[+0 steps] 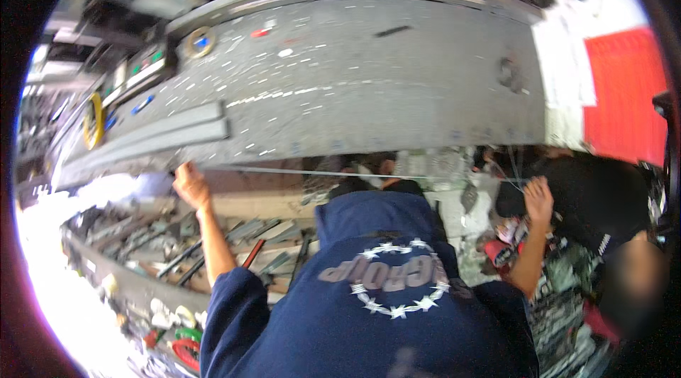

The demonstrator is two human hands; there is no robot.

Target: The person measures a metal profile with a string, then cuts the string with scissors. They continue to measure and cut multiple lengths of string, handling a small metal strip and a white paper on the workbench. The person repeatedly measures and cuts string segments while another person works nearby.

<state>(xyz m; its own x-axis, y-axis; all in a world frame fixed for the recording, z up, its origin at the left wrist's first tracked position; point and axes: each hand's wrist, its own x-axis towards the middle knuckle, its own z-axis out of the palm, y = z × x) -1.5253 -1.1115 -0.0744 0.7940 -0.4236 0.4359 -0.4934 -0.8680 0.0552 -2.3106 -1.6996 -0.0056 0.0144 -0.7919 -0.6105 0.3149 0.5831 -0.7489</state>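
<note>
A long thin pale strip point(319, 173) is drawn almost straight across in front of my body, along the near edge of the workbench. Its left end runs into my left hand point(190, 185), a closed fist close to the bench's front edge. Far to the right, my right hand point(538, 200) is closed with the fingers pinched at the strip's other end. Thin loose strands point(512, 165) rise just beside that hand. The strip's exact kind is too fine and blurred to tell. Two flat grey bars point(163, 133) lie on the bench beyond my left hand.
The grey workbench point(397, 108) carries white scraps, a tape roll point(201, 43) and a small dark piece point(393, 31). Metal offcuts point(269, 243) fill a bin at lower left. A red panel point(628, 94) stands right. Another person in black point(582, 200) is close by my right arm.
</note>
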